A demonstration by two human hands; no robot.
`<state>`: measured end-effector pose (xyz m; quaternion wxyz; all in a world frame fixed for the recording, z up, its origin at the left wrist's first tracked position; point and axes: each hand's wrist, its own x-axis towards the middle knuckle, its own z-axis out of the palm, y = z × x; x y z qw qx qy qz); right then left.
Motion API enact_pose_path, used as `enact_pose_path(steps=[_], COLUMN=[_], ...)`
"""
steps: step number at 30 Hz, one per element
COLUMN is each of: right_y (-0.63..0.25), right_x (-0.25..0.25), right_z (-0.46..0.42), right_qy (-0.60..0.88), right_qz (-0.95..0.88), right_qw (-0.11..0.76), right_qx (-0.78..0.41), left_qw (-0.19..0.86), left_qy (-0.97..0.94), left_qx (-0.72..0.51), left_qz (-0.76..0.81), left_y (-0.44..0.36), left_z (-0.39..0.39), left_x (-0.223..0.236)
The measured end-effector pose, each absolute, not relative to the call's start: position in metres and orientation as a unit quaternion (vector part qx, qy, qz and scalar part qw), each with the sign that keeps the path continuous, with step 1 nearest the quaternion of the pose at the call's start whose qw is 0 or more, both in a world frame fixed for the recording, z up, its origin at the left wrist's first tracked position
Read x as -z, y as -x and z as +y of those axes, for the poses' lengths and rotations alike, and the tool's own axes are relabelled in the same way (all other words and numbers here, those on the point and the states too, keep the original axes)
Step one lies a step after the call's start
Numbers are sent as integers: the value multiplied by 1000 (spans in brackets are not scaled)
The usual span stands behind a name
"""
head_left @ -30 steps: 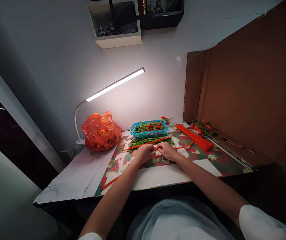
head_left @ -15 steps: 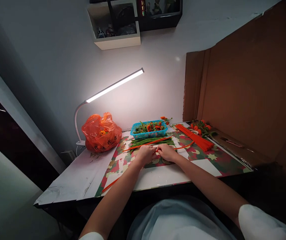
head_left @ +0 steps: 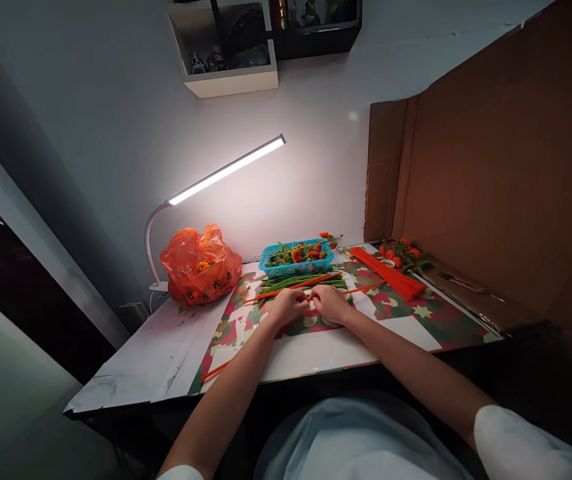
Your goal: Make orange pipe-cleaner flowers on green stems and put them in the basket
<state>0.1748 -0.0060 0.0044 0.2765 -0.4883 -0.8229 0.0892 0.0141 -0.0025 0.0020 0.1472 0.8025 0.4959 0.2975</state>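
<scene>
My left hand (head_left: pixel 289 305) and my right hand (head_left: pixel 331 304) are close together above the table, both with fingers pinched. Between them they hold an orange pipe cleaner (head_left: pixel 366 288), whose free end runs out to the right of my right hand. The part at the fingertips is mostly hidden. Just beyond my hands lie a bundle of green pipe cleaners (head_left: pixel 276 285) and another orange pipe cleaner (head_left: pixel 261 299) across them. To the right is a thick bundle of orange pipe cleaners (head_left: pixel 399 281).
A blue basket (head_left: pixel 293 269) with orange flowers and green stems stands at the back. An orange plastic bag (head_left: pixel 199 283) sits left, beside a lit lamp (head_left: pixel 229 170). More orange flowers (head_left: pixel 397 257) lie back right, near a cardboard sheet (head_left: pixel 486 173). A shelf (head_left: pixel 236 85) hangs above.
My fingertips have shifted slightly around the orange pipe cleaner, and its free end on the right lies straighter than before. The whole view has moved a little.
</scene>
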Motion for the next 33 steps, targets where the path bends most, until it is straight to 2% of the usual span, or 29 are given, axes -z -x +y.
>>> enact_pose_path(steps=[2,5,23,33], right_y=[-174,-174,-171,-170], right_x=[-5,-5,2,0], right_z=[-7,-7,-7,-11], right_qy=[483,478,425,372], right_qz=[-821,-819,-833,-833], right_qw=[290,305,355,405], right_qx=[-90,-86,2,55], left_qw=[233,308,424,640], left_qy=[-787,-763,-695,-499], left_qx=[-329,-355,-372,-369], left_qz=[468,445,446,454], left_y=[-12,-10,-7,-7], left_z=[1,5,4,10], left_x=[0,3,-3,-5])
